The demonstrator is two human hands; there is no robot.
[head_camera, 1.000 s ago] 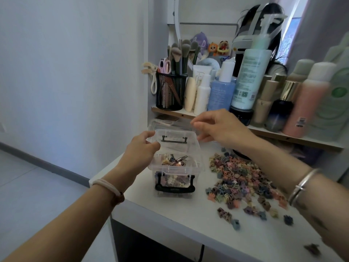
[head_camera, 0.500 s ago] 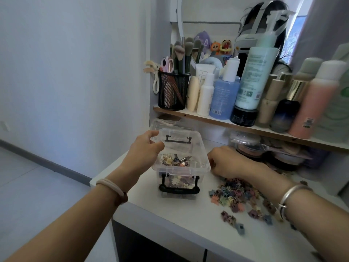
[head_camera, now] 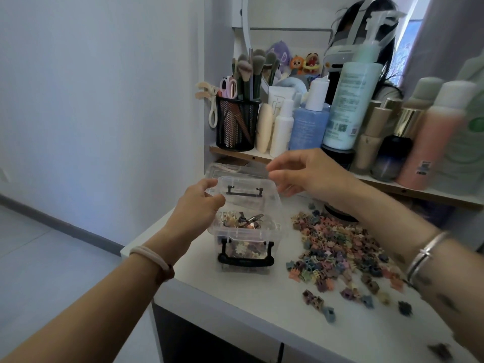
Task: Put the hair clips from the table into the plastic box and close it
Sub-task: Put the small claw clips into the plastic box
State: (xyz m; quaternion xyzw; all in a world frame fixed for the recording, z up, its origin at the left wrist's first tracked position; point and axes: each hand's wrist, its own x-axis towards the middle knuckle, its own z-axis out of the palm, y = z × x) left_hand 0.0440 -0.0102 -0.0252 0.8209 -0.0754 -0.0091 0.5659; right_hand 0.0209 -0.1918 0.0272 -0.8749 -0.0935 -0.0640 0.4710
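– Dozens of clips [head_camera: 337,247]?
– Lying heaped on the table [head_camera: 235,299], just right of the box [head_camera: 246,239], thinning out toward the near edge.
– Any inside?
– Piling up in the box too, showing through the clear wall.
– Standing open or closed?
– Standing open, with the lid [head_camera: 262,203] tilting up at the back and a black latch [head_camera: 246,260] hanging down the front.
– Left grip [head_camera: 195,210]?
– Curling round the lid's left edge, thumb and fingers holding the plastic.
– Right grip [head_camera: 309,174]?
– Hovering by the lid's far right corner, fingers bending close together. Blurring too much for telling whether touching the lid, or whether pinching a clip or nothing.
– Wearing anything?
– Carrying a pale band [head_camera: 152,258] on the left wrist and a silver bangle [head_camera: 424,255] on the right.
– Behind the box?
– Facing a shelf [head_camera: 408,188] crowding with bottles [head_camera: 351,103], plus a black mesh cup [head_camera: 237,124] bristling with brushes [head_camera: 251,64] at the left end.
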